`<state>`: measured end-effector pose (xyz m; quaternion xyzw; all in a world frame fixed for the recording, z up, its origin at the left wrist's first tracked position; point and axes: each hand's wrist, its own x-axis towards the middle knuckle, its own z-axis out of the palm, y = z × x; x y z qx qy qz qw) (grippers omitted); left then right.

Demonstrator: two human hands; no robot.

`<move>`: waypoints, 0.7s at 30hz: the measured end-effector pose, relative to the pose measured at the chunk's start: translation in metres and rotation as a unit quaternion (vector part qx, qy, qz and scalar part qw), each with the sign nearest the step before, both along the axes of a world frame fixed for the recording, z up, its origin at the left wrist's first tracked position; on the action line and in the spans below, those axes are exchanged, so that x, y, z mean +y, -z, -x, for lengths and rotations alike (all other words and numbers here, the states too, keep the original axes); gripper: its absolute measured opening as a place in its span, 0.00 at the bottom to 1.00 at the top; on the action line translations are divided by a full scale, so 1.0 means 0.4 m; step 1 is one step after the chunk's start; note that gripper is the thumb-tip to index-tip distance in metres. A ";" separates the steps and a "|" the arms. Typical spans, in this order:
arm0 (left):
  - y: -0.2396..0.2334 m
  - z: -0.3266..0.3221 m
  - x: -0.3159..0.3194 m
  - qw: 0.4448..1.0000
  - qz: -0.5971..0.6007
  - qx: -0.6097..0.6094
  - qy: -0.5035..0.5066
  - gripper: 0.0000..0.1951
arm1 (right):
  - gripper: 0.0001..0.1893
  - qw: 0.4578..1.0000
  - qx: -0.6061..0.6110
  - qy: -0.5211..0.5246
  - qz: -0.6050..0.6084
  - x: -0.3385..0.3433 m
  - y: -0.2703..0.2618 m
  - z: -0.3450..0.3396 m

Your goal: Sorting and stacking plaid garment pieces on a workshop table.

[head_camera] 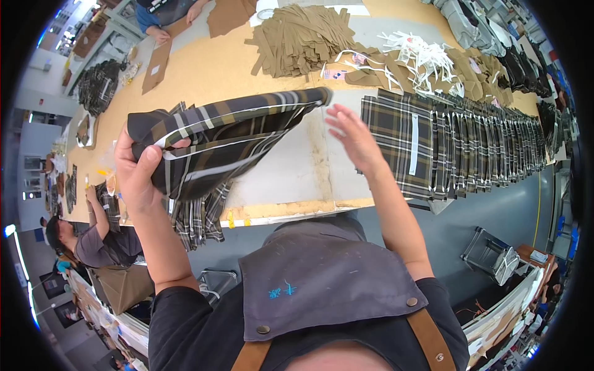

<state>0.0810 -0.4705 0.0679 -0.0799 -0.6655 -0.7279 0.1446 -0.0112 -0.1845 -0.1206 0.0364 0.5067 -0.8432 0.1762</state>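
Note:
My left hand (pixel 141 171) grips one end of a dark plaid fabric piece (pixel 222 134) with white edging, lifted over the worktable. The piece is folded over and its far end reaches towards the right. Just beyond that end, my right hand (pixel 355 137) is raised with its fingers apart, holding nothing. Right of it lies a long row of overlapping plaid fabric pieces (pixel 397 143), the nearest one bearing a pale strip. Below the lifted piece, a pile of similar plaid pieces (pixel 197 222) hangs over the table's front edge.
Brown fabric strips (pixel 301 39) are heaped at the back of the worktable (pixel 222 69), beside tangled white strips (pixel 422 58). A co-worker's hands (pixel 160 35) rest at the far left; another person (pixel 95 241) works at left. A metal-framed stool (pixel 492 255) stands at lower right.

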 end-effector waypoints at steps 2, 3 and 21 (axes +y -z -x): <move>-0.015 -0.013 0.007 1.000 0.006 0.004 -0.019 0.20 | 0.23 0.998 -0.037 -0.049 -0.009 -0.046 0.001 -0.023; -0.027 -0.019 0.010 1.000 0.005 -0.011 -0.016 0.21 | 0.23 0.998 -0.036 -0.049 -0.005 -0.061 0.006 -0.027; 0.035 -0.035 -0.092 0.985 -0.009 -0.140 -0.101 0.17 | 0.10 0.994 0.030 0.067 0.082 0.029 -0.090 -0.015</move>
